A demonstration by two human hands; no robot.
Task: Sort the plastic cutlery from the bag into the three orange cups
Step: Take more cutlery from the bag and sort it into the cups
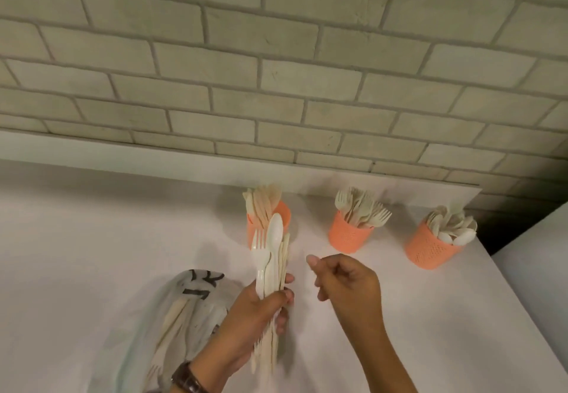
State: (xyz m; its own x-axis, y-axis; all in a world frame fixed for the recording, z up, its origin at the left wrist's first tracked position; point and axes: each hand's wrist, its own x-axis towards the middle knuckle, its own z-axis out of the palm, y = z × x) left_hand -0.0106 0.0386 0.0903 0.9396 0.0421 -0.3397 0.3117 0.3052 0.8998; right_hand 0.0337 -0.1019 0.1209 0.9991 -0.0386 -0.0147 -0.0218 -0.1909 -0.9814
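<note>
Looking down through the head camera, I see the bag point(184, 316) lying nearest on the white table point(92, 223). It is clear plastic with black marks, and a few pale pieces of cutlery show inside it. At the bag's right edge a brown watch point(187, 377) sits on the person's left wrist. Just right of the bag, the left hand point(258, 309) is wrapped tight round a bundle of cutlery point(272, 257) and holds it upright. A fork and a spoon head stand out at the top of the bundle, and the handles poke out below the fist.

Further right of the bag, the right hand point(344, 282) hovers above the table holding nothing. Its fingers are loosely curled, with the forefinger reaching toward the bundle but apart from it.

Beyond the bag and to its right, three orange cups stand in a row on the table. The left cup point(285, 213) is partly hidden behind the bundle and holds knives point(264, 200). The middle cup point(349, 237) holds forks point(362, 208). The right cup point(430, 249), farthest from the bag and near the table's right edge, holds spoons point(451, 226).

Behind everything, well past the bag, rises a pale brick wall point(276, 70).
</note>
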